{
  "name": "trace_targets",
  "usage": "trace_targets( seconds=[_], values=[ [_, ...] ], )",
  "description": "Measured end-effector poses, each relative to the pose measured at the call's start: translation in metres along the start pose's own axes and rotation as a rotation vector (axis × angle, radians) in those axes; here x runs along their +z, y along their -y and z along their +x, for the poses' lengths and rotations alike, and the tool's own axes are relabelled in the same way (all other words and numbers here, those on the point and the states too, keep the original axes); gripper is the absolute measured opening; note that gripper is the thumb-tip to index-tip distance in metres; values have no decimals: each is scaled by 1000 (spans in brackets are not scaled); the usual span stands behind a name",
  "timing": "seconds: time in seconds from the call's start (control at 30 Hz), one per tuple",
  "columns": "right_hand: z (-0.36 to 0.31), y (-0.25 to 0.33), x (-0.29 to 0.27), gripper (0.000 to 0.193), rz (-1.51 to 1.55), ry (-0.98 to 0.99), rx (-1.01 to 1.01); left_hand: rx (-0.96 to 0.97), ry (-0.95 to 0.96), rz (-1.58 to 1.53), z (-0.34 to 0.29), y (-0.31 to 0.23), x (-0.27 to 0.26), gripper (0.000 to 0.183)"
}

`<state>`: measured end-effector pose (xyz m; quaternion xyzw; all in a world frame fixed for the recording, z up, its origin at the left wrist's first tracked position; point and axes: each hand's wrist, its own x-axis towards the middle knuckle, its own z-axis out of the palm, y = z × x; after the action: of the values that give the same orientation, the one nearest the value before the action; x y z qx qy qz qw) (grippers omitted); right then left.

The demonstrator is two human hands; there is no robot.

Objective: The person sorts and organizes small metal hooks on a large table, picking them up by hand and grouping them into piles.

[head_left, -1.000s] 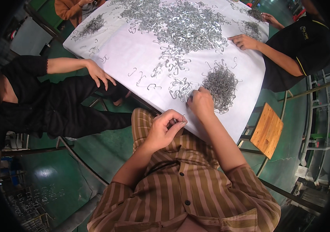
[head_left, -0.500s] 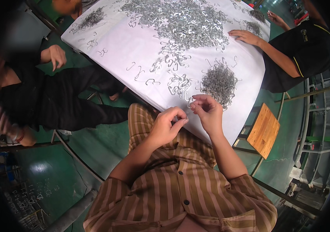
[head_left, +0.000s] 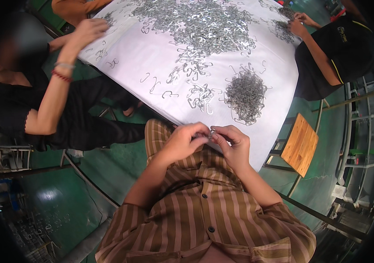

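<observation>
My left hand (head_left: 187, 141) and my right hand (head_left: 234, 145) meet at the table's near edge, both with fingers pinched. Between the fingertips shows a small, shiny metal hook (head_left: 212, 133), gripped by my right thumb and forefinger. What my left fingertips pinch is mostly hidden behind them. Just beyond my hands lies a loose cluster of bright metal hooks (head_left: 201, 95). To its right sits a dense, darker pile of hooks (head_left: 245, 95). A much larger heap of hooks (head_left: 215, 33) spreads over the far part of the table.
A white cover lies on the table (head_left: 130, 90). A co-worker's arm (head_left: 59, 87) reaches over the left edge; another person's hands (head_left: 300, 25) work at a small pile (head_left: 282, 30) at the far right. A wooden stool (head_left: 300, 144) stands right of the table.
My right hand has drawn back from the cluster with a hook and met my left hand. The left co-worker's arm has reached onto the table. The right co-worker's hand has moved to the far pile.
</observation>
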<state>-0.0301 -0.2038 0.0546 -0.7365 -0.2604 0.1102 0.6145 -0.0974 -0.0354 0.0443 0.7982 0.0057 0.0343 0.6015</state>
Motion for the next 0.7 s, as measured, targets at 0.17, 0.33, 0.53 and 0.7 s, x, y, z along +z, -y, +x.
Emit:
trace_targets(
  seconds=[0.17,0.33,0.53,0.7],
  values=[
    [-5,3,-1,16,-13,3,2,104,-194,305,52,13,-3,7],
    [-8,5,0,17,-63,7,-28,272,-240,653,106,47,30,7],
    [-12,0,0,17,-63,-3,-17,346,-150,1033,127,49,46,8],
    [-9,-2,1,17,-60,-1,-36,277,-138,992,123,45,37,7]
  ],
)
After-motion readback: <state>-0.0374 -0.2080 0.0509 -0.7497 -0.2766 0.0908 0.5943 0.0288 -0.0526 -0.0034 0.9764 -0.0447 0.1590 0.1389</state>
